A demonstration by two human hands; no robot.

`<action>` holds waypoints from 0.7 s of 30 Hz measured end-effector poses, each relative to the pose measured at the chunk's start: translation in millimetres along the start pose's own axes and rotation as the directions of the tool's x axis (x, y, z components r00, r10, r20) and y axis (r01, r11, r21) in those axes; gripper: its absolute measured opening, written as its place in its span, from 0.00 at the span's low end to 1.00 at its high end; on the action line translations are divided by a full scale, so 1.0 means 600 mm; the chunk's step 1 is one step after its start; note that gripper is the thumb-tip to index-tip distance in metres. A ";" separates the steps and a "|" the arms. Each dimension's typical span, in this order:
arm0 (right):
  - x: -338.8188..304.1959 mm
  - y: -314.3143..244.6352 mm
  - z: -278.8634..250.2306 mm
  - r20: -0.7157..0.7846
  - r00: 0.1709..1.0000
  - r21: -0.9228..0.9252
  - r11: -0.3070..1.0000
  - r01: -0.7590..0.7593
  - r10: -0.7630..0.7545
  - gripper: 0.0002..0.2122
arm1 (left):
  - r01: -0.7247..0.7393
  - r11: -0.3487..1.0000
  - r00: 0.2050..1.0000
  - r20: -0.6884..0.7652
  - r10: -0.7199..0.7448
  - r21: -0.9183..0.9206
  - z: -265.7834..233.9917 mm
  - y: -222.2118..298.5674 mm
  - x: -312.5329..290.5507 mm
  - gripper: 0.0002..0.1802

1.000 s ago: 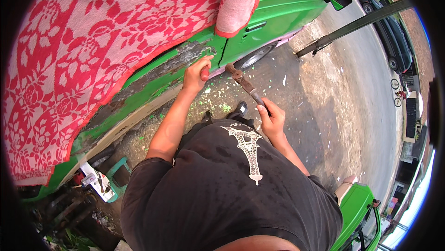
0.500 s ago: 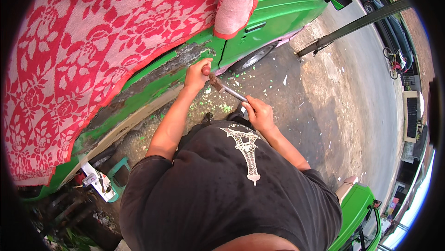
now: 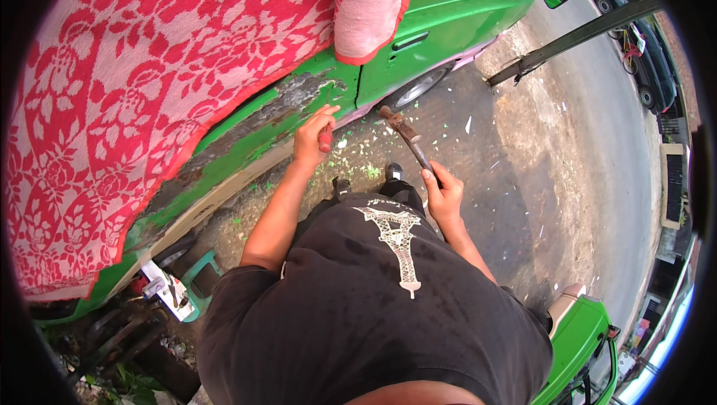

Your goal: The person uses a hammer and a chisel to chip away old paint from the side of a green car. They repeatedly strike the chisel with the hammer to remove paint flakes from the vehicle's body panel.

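Observation:
Beside the green vehicle's side panel [image 3: 246,136], my left hand [image 3: 308,142] is closed around a tool with a red handle [image 3: 325,141]. The handle's butt points toward the right, and the hand hides the tool's working end. Bare, flaking patches [image 3: 299,93] of grey and brown run along the panel just beyond that hand. In my right hand [image 3: 447,194] is a hammer [image 3: 415,151], gripped by its shaft. Its rusty head is raised to the right of the red handle, apart from it.
A red and pink floral blanket [image 3: 187,54] drapes over the vehicle at left. The green door [image 3: 455,20] and front wheel [image 3: 420,90] lie ahead. Paint chips litter the ground. A post [image 3: 575,40] leans at right; a green stool [image 3: 200,282] stands lower left, another green vehicle [image 3: 579,338] lower right.
The hammer head has swung away from the red handle's end, forward and right, as my right hand moved right and slightly back. My left hand keeps its hold, turned a little.

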State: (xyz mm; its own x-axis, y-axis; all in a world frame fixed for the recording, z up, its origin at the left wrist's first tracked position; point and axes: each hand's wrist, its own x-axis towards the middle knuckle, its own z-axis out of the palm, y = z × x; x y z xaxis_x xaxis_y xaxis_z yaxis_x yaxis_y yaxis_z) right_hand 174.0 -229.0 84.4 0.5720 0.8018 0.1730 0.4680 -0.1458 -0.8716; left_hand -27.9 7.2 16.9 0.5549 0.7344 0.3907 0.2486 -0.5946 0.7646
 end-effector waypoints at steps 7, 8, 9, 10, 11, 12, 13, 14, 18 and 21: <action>0.048 0.046 -0.054 0.129 0.990 0.029 0.998 -0.054 0.050 0.12 | 0.052 0.998 0.998 -0.041 -0.050 0.034 0.033 0.030 0.003 0.13; 0.063 0.055 -0.061 0.151 0.987 0.025 0.998 -0.050 0.046 0.12 | 0.051 0.998 0.997 -0.058 -0.049 0.039 0.039 0.032 0.004 0.14; 0.083 0.063 -0.067 0.171 0.985 0.027 0.999 -0.037 0.032 0.12 | 0.045 0.998 0.996 -0.080 -0.041 0.050 0.043 0.032 0.011 0.15; 0.097 0.067 -0.074 0.204 0.978 0.024 0.998 -0.058 0.052 0.12 | 0.122 0.992 0.989 -0.090 -0.119 0.033 0.047 0.034 0.008 0.15; 0.109 0.070 -0.084 0.237 0.969 0.019 0.997 -0.077 0.070 0.12 | 0.198 0.980 0.976 -0.100 -0.196 0.014 0.054 0.036 -0.002 0.15; 0.118 0.075 -0.090 0.271 0.958 0.013 0.995 -0.099 0.092 0.12 | 0.275 0.961 0.956 -0.107 -0.274 -0.006 0.058 0.042 -0.009 0.15; 0.129 0.085 -0.095 0.296 0.951 0.012 0.995 -0.100 0.092 0.13 | 0.263 0.965 0.954 -0.151 -0.260 0.002 0.063 0.047 -0.012 0.15; 0.142 0.095 -0.101 0.321 0.943 0.016 0.995 -0.099 0.088 0.13 | 0.251 0.968 0.950 -0.193 -0.244 0.012 0.069 0.052 -0.014 0.15; 0.178 0.138 -0.103 0.427 0.899 0.097 0.984 -0.150 0.095 0.13 | 0.243 0.968 0.922 -0.325 -0.212 0.059 0.089 0.060 -0.038 0.14; 0.203 0.156 -0.098 0.564 0.808 0.084 0.961 -0.263 0.172 0.12 | 0.289 0.956 0.877 -0.415 -0.242 0.054 0.107 0.061 -0.056 0.14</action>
State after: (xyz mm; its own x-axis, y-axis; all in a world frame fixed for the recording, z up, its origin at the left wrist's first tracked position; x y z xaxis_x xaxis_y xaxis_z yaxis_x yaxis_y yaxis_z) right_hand 327.0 -179.2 50.7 0.1622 0.9495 -0.2687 0.2432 -0.3024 -0.9216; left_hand 13.6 -60.3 -0.9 0.0968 0.9238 0.3704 0.4414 -0.3734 0.8160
